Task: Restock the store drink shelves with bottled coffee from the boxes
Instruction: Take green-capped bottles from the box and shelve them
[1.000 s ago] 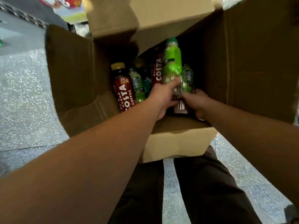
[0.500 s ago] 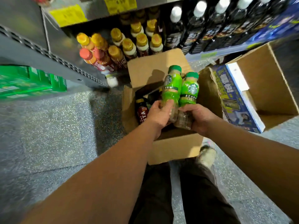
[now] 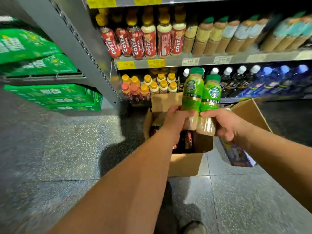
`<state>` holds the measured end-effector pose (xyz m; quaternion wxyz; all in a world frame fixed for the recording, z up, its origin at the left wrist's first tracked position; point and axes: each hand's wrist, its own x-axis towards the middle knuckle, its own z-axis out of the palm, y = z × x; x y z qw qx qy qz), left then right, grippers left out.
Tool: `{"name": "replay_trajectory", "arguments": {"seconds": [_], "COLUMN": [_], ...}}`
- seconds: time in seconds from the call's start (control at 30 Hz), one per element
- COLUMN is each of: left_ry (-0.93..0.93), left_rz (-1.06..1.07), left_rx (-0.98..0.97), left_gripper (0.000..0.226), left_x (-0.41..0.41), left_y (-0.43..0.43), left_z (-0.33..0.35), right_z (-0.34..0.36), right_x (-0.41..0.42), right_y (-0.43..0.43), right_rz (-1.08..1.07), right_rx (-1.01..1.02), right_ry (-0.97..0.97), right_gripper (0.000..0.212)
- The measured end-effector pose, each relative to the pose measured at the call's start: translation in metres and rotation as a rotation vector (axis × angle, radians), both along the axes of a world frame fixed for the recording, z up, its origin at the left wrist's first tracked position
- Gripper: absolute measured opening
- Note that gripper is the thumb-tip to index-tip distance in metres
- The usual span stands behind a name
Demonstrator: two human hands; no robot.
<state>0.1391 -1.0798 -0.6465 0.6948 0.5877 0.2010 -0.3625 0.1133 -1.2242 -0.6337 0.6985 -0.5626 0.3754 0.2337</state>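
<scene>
Left hand (image 3: 177, 119): fingers curled round the lower body of one green bottle (image 3: 192, 88), gripping it. The bottle stands upright, cap up, leaning slightly to the right.

Right hand (image 3: 225, 123): wrapped round the clear lower part of a second green bottle (image 3: 211, 94), gripping it. It is also upright with its cap up.

Pair: the two bottles touch side by side. Both are held above the open box (image 3: 185, 164) on the floor, which holds more dark bottles.

Beyond the hands: the shelf edge (image 3: 202, 61) with price tags runs just above the two caps. On that shelf, red coffee bottles (image 3: 143, 42) stand up and to the left of the hands. A row of tan bottles with green caps (image 3: 219, 37) stands up and to the right.

Bearing: the green-capped row looks like the matching stock, though blur leaves the labels unread. If so, the slot lies ahead, above and rightward, and the right hand is nearer. Both long axes already run vertical, so the placement probably needs a lift and a reach, no turning.

Also present: a second box (image 3: 249, 112) at right and green cartons (image 3: 50, 95) at left.
</scene>
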Motion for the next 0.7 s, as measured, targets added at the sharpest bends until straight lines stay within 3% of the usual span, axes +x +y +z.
{"name": "replay_trajectory", "arguments": {"seconds": [0.17, 0.3, 0.43, 0.5, 0.57, 0.6, 0.7], "left_ry": [-0.180, -0.278, -0.394, -0.443, -0.477, -0.489, -0.538], "left_rz": [-0.032, -0.028, 0.027, 0.022, 0.013, 0.002, 0.000], "left_rx": [-0.010, 0.010, 0.000, -0.006, -0.031, -0.029, 0.006], "left_gripper": [0.051, 0.082, 0.095, 0.088, 0.064, 0.051, 0.044], "left_x": [-0.016, -0.030, -0.043, -0.051, -0.056, -0.059, -0.068], "left_y": [0.005, 0.011, 0.015, 0.019, 0.023, 0.025, 0.025], "left_z": [0.097, 0.165, 0.228, 0.255, 0.278, 0.290, 0.322], "right_z": [0.090, 0.171, 0.234, 0.246, 0.267, 0.273, 0.307], "right_x": [-0.016, -0.029, -0.041, -0.041, -0.046, -0.048, -0.064], "right_y": [-0.001, 0.003, 0.008, 0.002, 0.002, 0.001, 0.005], "right_rz": [-0.008, 0.070, 0.034, -0.005, 0.012, -0.017, -0.038], "right_rx": [-0.114, -0.297, -0.359, -0.335, -0.346, -0.329, -0.296], "right_ry": [-0.123, -0.244, -0.354, -0.451, -0.488, -0.521, -0.587], "right_gripper": [0.019, 0.036, 0.076, 0.080, 0.109, 0.114, 0.091]}}
